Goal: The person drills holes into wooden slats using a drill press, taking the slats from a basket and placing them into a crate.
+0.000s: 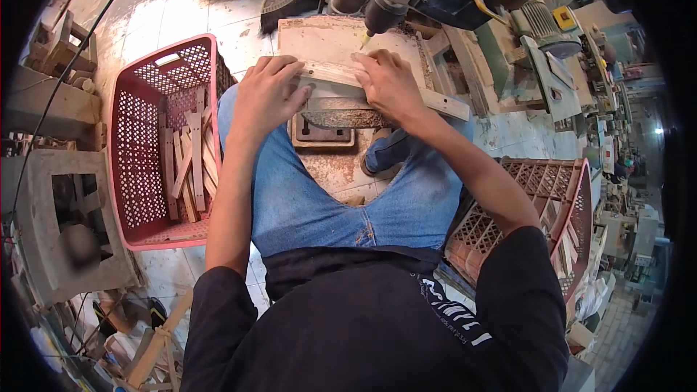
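A pale wooden strip (pixel 443 104) with small holes near its ends lies across the wooden work board (pixel 319 33) of a drilling machine. My right hand (pixel 392 86) grips the strip near its middle, thumb and fingers closed around it. At the strip's left end is my left hand (pixel 267 96), fingers curled against the wood and thumb on the near side. The drill bit (pixel 365 41) points down just beyond my right fingertips. Whether its tip touches the strip is hard to make out.
On the left stands a red plastic basket (pixel 216 65) holding several wooden strips (pixel 196 149). Another basket (pixel 581 247) with strips is at my right. A motor (pixel 541 23) sits at the upper right. Sawdust covers the floor below the board.
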`<state>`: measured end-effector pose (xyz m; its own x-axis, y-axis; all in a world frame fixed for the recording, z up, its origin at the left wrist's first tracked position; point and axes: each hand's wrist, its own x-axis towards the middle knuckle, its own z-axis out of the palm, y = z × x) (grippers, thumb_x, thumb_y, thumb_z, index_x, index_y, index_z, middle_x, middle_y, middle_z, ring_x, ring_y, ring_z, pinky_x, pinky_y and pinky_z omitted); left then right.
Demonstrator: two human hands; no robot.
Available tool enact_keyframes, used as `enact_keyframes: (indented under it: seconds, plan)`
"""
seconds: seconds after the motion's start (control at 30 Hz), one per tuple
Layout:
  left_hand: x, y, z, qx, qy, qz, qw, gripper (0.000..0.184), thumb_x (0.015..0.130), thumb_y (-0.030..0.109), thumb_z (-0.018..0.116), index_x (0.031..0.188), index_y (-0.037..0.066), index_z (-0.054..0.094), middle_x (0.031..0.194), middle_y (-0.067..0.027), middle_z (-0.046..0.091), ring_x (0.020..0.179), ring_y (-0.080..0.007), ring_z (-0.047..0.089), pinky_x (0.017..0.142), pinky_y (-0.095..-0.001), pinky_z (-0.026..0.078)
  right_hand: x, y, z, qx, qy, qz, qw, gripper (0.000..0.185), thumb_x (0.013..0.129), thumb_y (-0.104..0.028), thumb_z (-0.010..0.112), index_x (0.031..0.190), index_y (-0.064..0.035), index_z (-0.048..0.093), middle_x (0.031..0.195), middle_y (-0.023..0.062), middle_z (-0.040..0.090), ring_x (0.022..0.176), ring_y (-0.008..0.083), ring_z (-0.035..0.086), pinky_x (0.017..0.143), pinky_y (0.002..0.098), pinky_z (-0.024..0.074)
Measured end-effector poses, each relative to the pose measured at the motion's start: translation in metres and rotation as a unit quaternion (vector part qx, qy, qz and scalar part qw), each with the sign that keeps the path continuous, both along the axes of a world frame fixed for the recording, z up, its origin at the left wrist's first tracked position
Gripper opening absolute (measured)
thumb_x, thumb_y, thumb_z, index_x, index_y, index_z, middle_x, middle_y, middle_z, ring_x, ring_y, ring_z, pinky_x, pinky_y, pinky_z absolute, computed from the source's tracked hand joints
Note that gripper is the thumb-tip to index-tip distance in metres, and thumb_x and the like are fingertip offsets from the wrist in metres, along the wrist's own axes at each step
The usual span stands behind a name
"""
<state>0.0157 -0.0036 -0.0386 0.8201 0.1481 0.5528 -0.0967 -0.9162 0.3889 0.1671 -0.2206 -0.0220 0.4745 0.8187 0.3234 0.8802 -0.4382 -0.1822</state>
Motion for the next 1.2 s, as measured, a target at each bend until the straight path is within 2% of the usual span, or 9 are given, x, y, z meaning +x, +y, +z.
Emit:
enact_keyframes:
  seconds: [0.2, 0.33, 0.43, 0.53, 0.67, 0.7, 0.83, 0.93, 1.2]
  plan:
    - [0.004, 0.001, -0.004, -0.001, 0.061, 0.047, 0.997, 0.038, 0.081, 0.024, 0.077, 0.115, 0.007, 0.071, 0.116, -0.0041, 0.067, 0.107, -0.0253, 0.061, 0.094, -0.0391, 0.052, -0.034, -0.061, 0.024, 0.014, -0.050, -0.073, 0.996, 0.034, 0.086, -0.023, 0.067, 0.119, -0.0137, 0.068, 0.128, 0.0111, 0.058, 0.116, 0.0337, 0.056, 0.104, 0.0506, 0.0383]
    - [0.007, -0.002, 0.006, 0.009, 0.056, 0.043, 0.997, 0.040, 0.080, 0.021, 0.077, 0.117, 0.007, 0.072, 0.120, -0.0032, 0.068, 0.106, -0.0270, 0.060, 0.094, -0.0384, 0.052, -0.009, -0.143, 0.033, -0.044, -0.067, -0.219, 0.972, 0.043, 0.087, -0.022, 0.066, 0.129, -0.0147, 0.064, 0.133, 0.0120, 0.059, 0.121, 0.0335, 0.055, 0.109, 0.0511, 0.0337]
    - [0.012, 0.010, 0.004, 0.008, 0.111, 0.045, 0.993, 0.040, 0.080, 0.019, 0.076, 0.118, 0.008, 0.072, 0.122, -0.0029, 0.069, 0.106, -0.0286, 0.060, 0.095, -0.0385, 0.051, 0.017, -0.180, 0.017, -0.005, 0.080, -0.233, 0.969, 0.040, 0.089, -0.023, 0.066, 0.128, -0.0138, 0.065, 0.130, 0.0141, 0.062, 0.125, 0.0332, 0.055, 0.111, 0.0508, 0.0320]
    - [0.009, 0.017, -0.003, 0.003, 0.083, 0.076, 0.994, 0.038, 0.079, 0.019, 0.075, 0.116, 0.009, 0.073, 0.122, -0.0030, 0.070, 0.106, -0.0289, 0.060, 0.096, -0.0380, 0.051, 0.029, -0.175, 0.009, 0.036, 0.136, -0.195, 0.971, 0.037, 0.092, -0.026, 0.067, 0.126, -0.0120, 0.066, 0.126, 0.0141, 0.064, 0.123, 0.0341, 0.056, 0.110, 0.0484, 0.0348]
    - [0.004, 0.041, -0.014, 0.065, 0.130, 0.201, 0.969, 0.044, 0.083, 0.022, 0.073, 0.125, 0.011, 0.069, 0.131, -0.0030, 0.066, 0.122, -0.0281, 0.056, 0.103, -0.0471, 0.045, 0.028, -0.128, -0.001, 0.019, 0.020, -0.141, 0.990, 0.035, 0.091, -0.026, 0.069, 0.121, -0.0102, 0.068, 0.121, 0.0120, 0.067, 0.118, 0.0337, 0.059, 0.104, 0.0449, 0.0423]
    - [0.002, 0.044, -0.011, 0.087, 0.169, 0.237, 0.953, 0.049, 0.085, 0.027, 0.073, 0.131, 0.012, 0.066, 0.139, -0.0057, 0.062, 0.133, -0.0298, 0.050, 0.108, -0.0535, 0.038, 0.029, -0.114, -0.005, 0.027, 0.006, -0.121, 0.992, 0.034, 0.090, -0.026, 0.070, 0.121, -0.0099, 0.068, 0.121, 0.0114, 0.067, 0.116, 0.0333, 0.059, 0.102, 0.0437, 0.0434]
    - [0.010, 0.033, 0.008, 0.081, 0.171, 0.153, 0.970, 0.057, 0.087, 0.038, 0.073, 0.136, 0.011, 0.063, 0.144, -0.0082, 0.059, 0.142, -0.0315, 0.043, 0.116, -0.0558, 0.030, 0.038, -0.068, -0.024, 0.080, -0.011, -0.060, 0.995, 0.034, 0.089, -0.025, 0.071, 0.119, -0.0088, 0.068, 0.119, 0.0103, 0.068, 0.113, 0.0315, 0.060, 0.101, 0.0434, 0.0450]
    - [0.028, 0.011, 0.014, 0.021, 0.143, 0.033, 0.989, 0.055, 0.088, 0.036, 0.072, 0.134, 0.008, 0.062, 0.138, -0.0111, 0.062, 0.134, -0.0313, 0.052, 0.113, -0.0470, 0.037, 0.041, -0.047, -0.032, 0.112, -0.001, -0.032, 0.993, 0.035, 0.089, -0.024, 0.072, 0.120, -0.0084, 0.068, 0.119, 0.0100, 0.068, 0.113, 0.0320, 0.061, 0.100, 0.0435, 0.0460]
    - [0.089, -0.020, -0.022, 0.044, 0.062, -0.039, 0.996, 0.046, 0.085, 0.041, 0.075, 0.116, 0.008, 0.072, 0.118, -0.0072, 0.068, 0.112, -0.0288, 0.061, 0.098, -0.0443, 0.048, 0.044, -0.037, -0.035, 0.136, 0.004, -0.027, 0.990, 0.036, 0.088, -0.020, 0.073, 0.122, -0.0083, 0.067, 0.122, 0.0098, 0.068, 0.110, 0.0325, 0.061, 0.099, 0.0420, 0.0475]
